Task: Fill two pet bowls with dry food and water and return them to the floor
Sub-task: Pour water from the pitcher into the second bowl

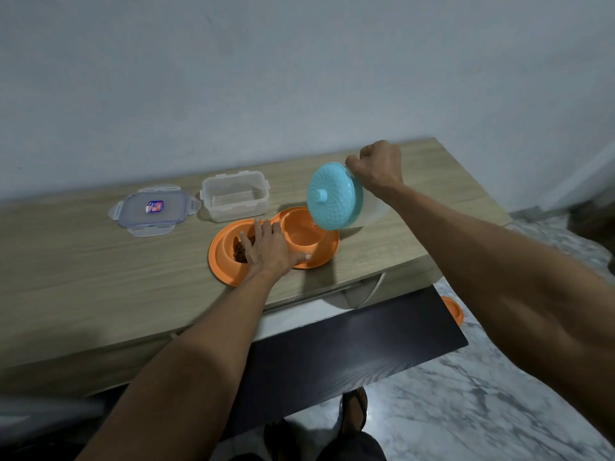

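- On the ridge between the two wells of the orange double bowl [321, 258], the left hand [271, 249] lies flat, fingers straight and spread, pinning it to the table [100, 261].
- The right hand [377, 169] is a closed fist gripping the teal-lidded jug [334, 201], which tilts over the right well.
- Kibble [239, 252] sits in the left well.
- Best to pour slowly and low, so that water stays off the kibble.

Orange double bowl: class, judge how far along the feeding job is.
Done: dry food lies in the left well of the orange double bowl; the clear container stands empty. In hand: the right hand tips the teal-lidded jug over the right well, left hand steadying. Left: returning it to the floor.
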A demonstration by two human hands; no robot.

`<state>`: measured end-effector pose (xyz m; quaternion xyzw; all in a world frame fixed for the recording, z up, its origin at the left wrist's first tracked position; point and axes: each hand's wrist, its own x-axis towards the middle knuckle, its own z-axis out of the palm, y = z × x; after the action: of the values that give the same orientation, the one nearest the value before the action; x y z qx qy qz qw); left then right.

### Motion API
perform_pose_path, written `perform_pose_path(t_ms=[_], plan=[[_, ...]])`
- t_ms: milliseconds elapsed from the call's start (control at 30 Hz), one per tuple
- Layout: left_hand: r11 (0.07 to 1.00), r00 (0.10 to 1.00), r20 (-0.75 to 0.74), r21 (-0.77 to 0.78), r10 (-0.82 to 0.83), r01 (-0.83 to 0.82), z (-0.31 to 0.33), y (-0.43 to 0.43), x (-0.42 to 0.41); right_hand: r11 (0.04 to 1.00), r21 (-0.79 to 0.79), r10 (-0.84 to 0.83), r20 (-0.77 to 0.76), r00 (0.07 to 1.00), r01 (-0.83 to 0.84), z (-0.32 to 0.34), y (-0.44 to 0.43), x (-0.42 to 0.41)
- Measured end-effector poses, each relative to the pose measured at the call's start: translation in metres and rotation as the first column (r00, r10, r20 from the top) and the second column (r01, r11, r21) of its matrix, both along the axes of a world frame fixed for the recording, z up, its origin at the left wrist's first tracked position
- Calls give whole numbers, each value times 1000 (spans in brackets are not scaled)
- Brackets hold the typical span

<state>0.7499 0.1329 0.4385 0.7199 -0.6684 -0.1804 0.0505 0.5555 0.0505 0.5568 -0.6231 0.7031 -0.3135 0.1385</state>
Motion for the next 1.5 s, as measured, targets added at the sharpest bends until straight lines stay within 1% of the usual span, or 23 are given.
perform_pose_path(t_ms=[567,1033,1500], plan=[[1000,999,38,2,-3,2,-3,-3,1,999,-38,22,-60,998,-25,3,-2,-1],[1000,999,33,9,-3,3,2,0,0,997,-61,47,-109,993,-54,8,0,0],[1000,999,39,19,-14,13,2,0,0,998,-52,34,-107,994,-40,9,-3,0]])
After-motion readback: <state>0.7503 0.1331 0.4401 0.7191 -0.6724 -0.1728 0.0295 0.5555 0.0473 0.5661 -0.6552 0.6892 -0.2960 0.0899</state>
